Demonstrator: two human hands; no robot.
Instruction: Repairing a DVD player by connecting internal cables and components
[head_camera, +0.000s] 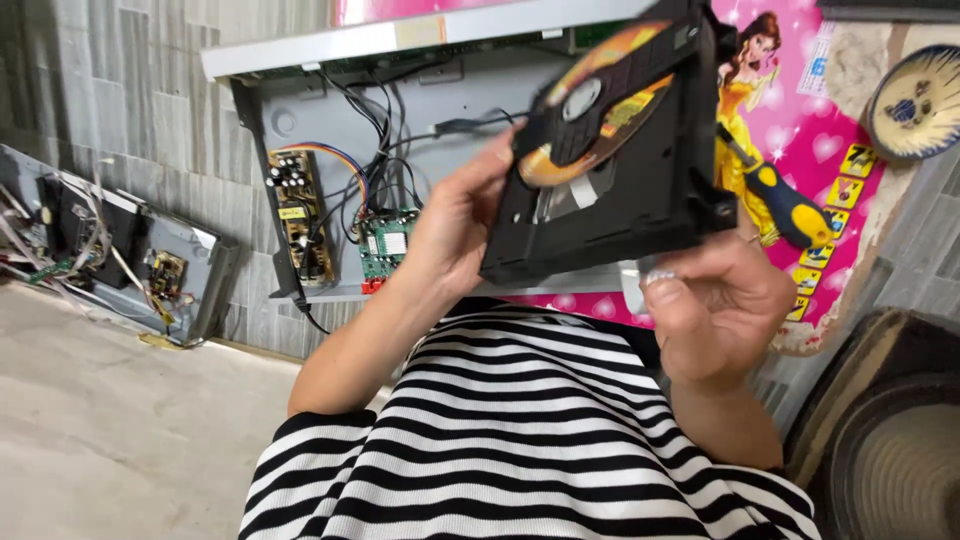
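Hands first: our left hand (455, 225) clamps the left edge of a black disc drive unit (640, 180), lifted and tilted above our lap. Our right hand (715, 305) is curled shut under the drive's lower right corner, holding it from below. An orange disc (600, 105) sits in the drive's tray. Behind it lies an opened grey player chassis (300, 90) with a brown circuit board (300, 215) and a green one (385, 243), and a yellow-handled screwdriver (785, 205) rests on a pink mat (830, 130)
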